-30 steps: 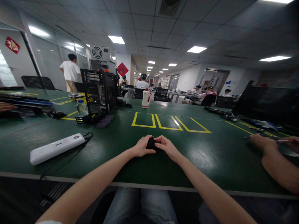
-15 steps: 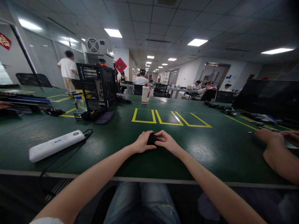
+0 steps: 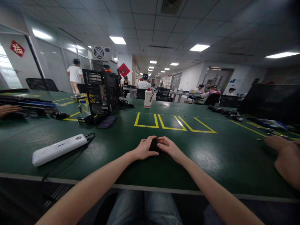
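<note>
A small, dark, block-like object (image 3: 154,145) is between my two hands, over the middle of the green table (image 3: 187,170). My left hand (image 3: 145,148) grips it from the left, with the thumb below and the fingers along the top. From the right, the fingertips of my right hand (image 3: 169,148) meet its side, fingers bent. The object's kind is too dark to make out, and part of it is hidden by my fingers.
At left lies a white oblong device (image 3: 59,149) with a black cable. Farther back stand an open black computer case (image 3: 102,90) and a white bottle (image 3: 147,99). Yellow tape outlines (image 3: 173,128) mark the table. At right is another person's hand (image 3: 278,143); another hand (image 3: 9,110) shows far left.
The whole view has shifted slightly, with things appearing lower and farther right. My right fingers have straightened a little, and more of the dark object shows.
</note>
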### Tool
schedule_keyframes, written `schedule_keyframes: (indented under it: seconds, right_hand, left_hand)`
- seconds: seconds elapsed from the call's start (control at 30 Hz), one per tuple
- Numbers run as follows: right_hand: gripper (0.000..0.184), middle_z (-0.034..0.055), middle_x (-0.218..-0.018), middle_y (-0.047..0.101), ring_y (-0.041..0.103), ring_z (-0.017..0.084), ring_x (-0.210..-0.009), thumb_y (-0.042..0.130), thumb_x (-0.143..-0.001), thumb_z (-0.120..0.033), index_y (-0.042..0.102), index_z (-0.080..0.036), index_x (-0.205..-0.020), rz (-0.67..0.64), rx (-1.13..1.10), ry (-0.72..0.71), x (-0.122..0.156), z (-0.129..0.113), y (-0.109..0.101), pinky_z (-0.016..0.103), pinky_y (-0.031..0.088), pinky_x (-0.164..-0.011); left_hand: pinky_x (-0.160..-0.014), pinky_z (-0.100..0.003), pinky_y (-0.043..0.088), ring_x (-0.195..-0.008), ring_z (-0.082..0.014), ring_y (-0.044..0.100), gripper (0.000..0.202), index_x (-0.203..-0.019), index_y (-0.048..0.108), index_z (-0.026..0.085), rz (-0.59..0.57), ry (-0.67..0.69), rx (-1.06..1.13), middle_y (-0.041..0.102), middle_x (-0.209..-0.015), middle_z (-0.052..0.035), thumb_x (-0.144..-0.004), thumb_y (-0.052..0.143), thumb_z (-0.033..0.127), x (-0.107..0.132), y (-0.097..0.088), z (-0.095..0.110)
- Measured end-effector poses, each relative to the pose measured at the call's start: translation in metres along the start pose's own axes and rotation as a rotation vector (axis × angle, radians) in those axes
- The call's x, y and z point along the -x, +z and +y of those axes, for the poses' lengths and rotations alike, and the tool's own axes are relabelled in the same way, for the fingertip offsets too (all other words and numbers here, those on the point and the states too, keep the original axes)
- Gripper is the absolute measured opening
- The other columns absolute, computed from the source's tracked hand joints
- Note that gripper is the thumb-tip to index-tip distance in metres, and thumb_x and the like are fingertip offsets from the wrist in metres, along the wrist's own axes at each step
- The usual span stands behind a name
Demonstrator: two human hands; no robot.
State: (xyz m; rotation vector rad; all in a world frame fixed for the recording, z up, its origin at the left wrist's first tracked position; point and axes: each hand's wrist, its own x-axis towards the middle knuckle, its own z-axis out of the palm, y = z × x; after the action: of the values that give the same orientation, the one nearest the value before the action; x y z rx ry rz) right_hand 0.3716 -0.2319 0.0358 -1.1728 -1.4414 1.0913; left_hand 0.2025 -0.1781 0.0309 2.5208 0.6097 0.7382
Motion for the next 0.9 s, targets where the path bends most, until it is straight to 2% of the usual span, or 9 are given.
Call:
schedule_keyframes:
  seconds: [0.17, 0.27, 0.4, 0.6, 0.77, 0.9]
  right_hand:
    - [0.030, 0.0006, -0.092, 0.054, 0.054, 0.016, -0.087, 0.064, -0.061, -0.027, 0.051, -0.020, -0.086, -0.064, -0.017, -0.063, 0.006, -0.010, 0.001, 0.034, 0.041, -0.081]
    - [0.029, 0.0003, -0.094, 0.054, 0.053, 0.016, -0.089, 0.065, -0.060, -0.028, 0.050, -0.020, -0.084, -0.038, -0.084, -0.041, 0.007, -0.010, 0.003, 0.034, 0.042, -0.080]
    - [0.023, 0.0005, -0.086, 0.054, 0.053, 0.014, -0.081, 0.060, -0.065, -0.034, 0.050, -0.018, -0.078, 0.015, -0.142, 0.015, 0.001, -0.003, 0.003, 0.033, 0.044, -0.077]
    - [0.027, 0.0001, -0.088, 0.051, 0.051, 0.013, -0.080, 0.059, -0.064, -0.036, 0.051, -0.020, -0.085, 0.038, -0.034, -0.011, -0.002, -0.001, 0.002, 0.032, 0.044, -0.075]
    - [0.026, -0.0002, -0.090, 0.051, 0.053, 0.015, -0.083, 0.062, -0.062, -0.033, 0.050, -0.021, -0.082, -0.028, -0.008, -0.045, 0.005, -0.008, 0.004, 0.034, 0.043, -0.075]
    - [0.018, -0.0009, -0.090, 0.050, 0.050, 0.016, -0.089, 0.061, -0.063, -0.028, 0.050, -0.020, -0.073, -0.017, 0.000, -0.127, 0.005, -0.010, 0.007, 0.032, 0.041, -0.078]
  left_hand:
    - [-0.092, -0.039, 0.025, -0.109, -0.0229, 0.039, 0.068, -0.120, 0.021, 0.024, 0.003, -0.002, 0.010, 0.038, -0.121, -0.0064, -0.066, 0.058, 0.041, 0.001, 0.000, 0.001]
    - [-0.092, -0.039, 0.025, -0.110, -0.0231, 0.038, 0.067, -0.120, 0.022, 0.024, 0.001, 0.003, 0.009, 0.037, -0.121, -0.0065, -0.066, 0.058, 0.041, 0.001, -0.002, 0.003]
    - [-0.093, -0.039, 0.025, -0.112, -0.0233, 0.036, 0.068, -0.121, 0.022, 0.024, -0.021, 0.020, -0.003, 0.036, -0.122, -0.0076, -0.067, 0.058, 0.042, 0.002, -0.003, 0.005]
    - [-0.093, -0.039, 0.024, -0.112, -0.0233, 0.036, 0.066, -0.121, 0.022, 0.024, -0.026, 0.025, 0.000, 0.037, -0.121, -0.0076, -0.068, 0.056, 0.042, 0.003, -0.003, 0.007]
    - [-0.094, -0.039, 0.024, -0.113, -0.0233, 0.035, 0.067, -0.121, 0.021, 0.024, -0.026, 0.012, -0.008, 0.036, -0.122, -0.0075, -0.068, 0.056, 0.042, 0.004, -0.005, 0.006]
    - [-0.093, -0.038, 0.024, -0.112, -0.0226, 0.035, 0.067, -0.121, 0.021, 0.024, -0.018, 0.027, -0.019, 0.036, -0.122, -0.0073, -0.067, 0.057, 0.043, 0.004, -0.004, 0.003]
